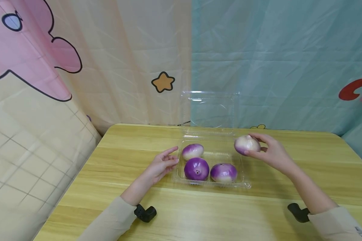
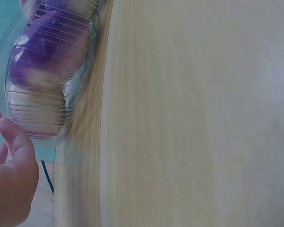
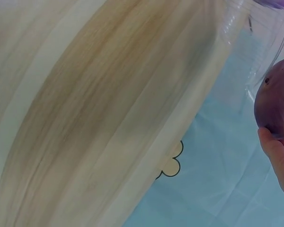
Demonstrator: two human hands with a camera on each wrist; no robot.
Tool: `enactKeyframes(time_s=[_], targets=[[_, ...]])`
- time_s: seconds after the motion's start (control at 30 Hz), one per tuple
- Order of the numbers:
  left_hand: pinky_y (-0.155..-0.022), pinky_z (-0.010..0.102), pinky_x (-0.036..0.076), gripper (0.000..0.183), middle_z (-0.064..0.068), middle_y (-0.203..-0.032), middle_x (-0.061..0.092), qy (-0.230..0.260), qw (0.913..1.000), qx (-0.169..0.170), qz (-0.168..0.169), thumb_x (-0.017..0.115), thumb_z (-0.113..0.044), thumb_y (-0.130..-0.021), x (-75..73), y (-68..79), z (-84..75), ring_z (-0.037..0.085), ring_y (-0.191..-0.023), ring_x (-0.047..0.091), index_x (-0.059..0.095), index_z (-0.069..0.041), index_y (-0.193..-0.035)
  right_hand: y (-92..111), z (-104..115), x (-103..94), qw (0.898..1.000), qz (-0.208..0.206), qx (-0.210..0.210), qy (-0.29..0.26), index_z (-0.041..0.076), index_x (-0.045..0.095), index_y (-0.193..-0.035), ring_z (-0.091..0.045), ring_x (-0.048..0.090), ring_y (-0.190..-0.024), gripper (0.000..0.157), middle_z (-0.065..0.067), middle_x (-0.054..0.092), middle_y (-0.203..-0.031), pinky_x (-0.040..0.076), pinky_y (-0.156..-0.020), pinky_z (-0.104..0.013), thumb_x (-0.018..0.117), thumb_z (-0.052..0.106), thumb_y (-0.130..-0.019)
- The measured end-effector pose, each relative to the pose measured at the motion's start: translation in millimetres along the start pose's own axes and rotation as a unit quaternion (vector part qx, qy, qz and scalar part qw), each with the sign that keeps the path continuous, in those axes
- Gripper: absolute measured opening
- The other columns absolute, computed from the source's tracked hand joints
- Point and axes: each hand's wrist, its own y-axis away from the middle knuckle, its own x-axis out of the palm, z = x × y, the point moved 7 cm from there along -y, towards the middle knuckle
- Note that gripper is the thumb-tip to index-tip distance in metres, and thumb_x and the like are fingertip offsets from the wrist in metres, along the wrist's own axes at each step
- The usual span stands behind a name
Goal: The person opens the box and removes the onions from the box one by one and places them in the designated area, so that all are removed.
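In the head view, my right hand (image 1: 273, 152) grips a purple-and-white turnip (image 1: 246, 144) between thumb and fingers, above the right rim of a clear plastic container (image 1: 212, 183). The turnip's darker purple side (image 3: 277, 101) shows in the right wrist view. Three more turnips lie inside the container: one at back left (image 1: 193, 151), one at front left (image 1: 196, 169) and one at front right (image 1: 224, 172). At the container's left rim, my left hand (image 1: 160, 167) touches the edge with thumb and index finger apart; its other fingers bend loosely.
The container's clear lid (image 1: 212, 110) stands raised at the back, near the curtain (image 1: 274, 67). Beneath everything is a wooden table (image 1: 199, 214), its far edge close to the curtain. Black wrist devices (image 1: 146, 213) sit on both forearms.
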Motion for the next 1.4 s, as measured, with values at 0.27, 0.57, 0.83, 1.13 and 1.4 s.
enactKeyframes(time_s=[0.27, 0.57, 0.83, 1.13, 1.4], targets=[[-0.066, 0.017, 0.046, 0.056, 0.002, -0.09, 0.054, -0.002, 1.0, -0.001, -0.001, 0.052, 0.007, -0.09, -0.9, 1.1, -0.2, 0.009, -0.075, 0.053, 0.035, -0.004, -0.142, 5.0, -7.8, -6.8, 1.0, -0.01, 0.006, 0.007, -0.005, 0.046, -0.131, -0.04, 0.045, -0.116, 0.063, -0.023, 0.047, -0.129, 0.05, -0.082, -0.036, 0.074, 0.02, -0.08], [-0.066, 0.016, 0.046, 0.057, 0.002, -0.09, 0.054, 0.001, 1.0, -0.001, 0.002, 0.052, 0.007, -0.089, 0.5, 0.7, 0.8, 0.009, -0.075, 0.052, 0.034, -0.003, -0.142, 13.9, -18.6, -13.2, 0.999, -0.017, 0.016, 0.023, -0.008, 0.045, -0.131, -0.04, 0.044, -0.115, 0.062, -0.026, 0.046, -0.128, 0.05, -0.08, -0.039, 0.073, 0.018, -0.081], [-0.065, 0.016, 0.046, 0.057, 0.001, -0.088, 0.055, 0.006, 1.0, -0.001, -0.002, 0.052, 0.007, -0.089, 0.3, 1.0, 0.6, 0.008, -0.074, 0.053, 0.034, -0.003, -0.142, 20.1, -32.7, -17.0, 0.999, -0.031, 0.017, 0.038, -0.007, 0.049, -0.128, -0.035, 0.046, -0.11, 0.059, -0.024, 0.051, -0.123, 0.054, -0.076, -0.031, 0.074, 0.018, -0.08], [-0.066, 0.016, 0.046, 0.058, 0.001, -0.089, 0.054, 0.012, 0.9999, -0.001, 0.0, 0.051, 0.008, -0.089, 0.8, 1.9, 0.0, 0.008, -0.075, 0.053, 0.032, -0.002, -0.143, 22.6, -44.8, -17.9, 0.998, -0.023, 0.034, 0.046, -0.01, 0.047, -0.128, -0.044, 0.046, -0.111, 0.062, -0.03, 0.048, -0.124, 0.052, -0.076, -0.041, 0.074, 0.02, -0.081], [-0.067, 0.017, 0.046, 0.058, 0.005, -0.094, 0.055, 0.008, 1.0, -0.004, -0.003, 0.053, 0.007, -0.089, 0.0, 1.6, 0.4, 0.01, -0.076, 0.053, 0.035, -0.004, -0.142, 24.4, -53.4, -18.1, 0.997, -0.014, 0.045, 0.058, -0.012, 0.044, -0.129, -0.045, 0.046, -0.111, 0.063, -0.033, 0.046, -0.126, 0.051, -0.077, -0.045, 0.071, 0.021, -0.083]])
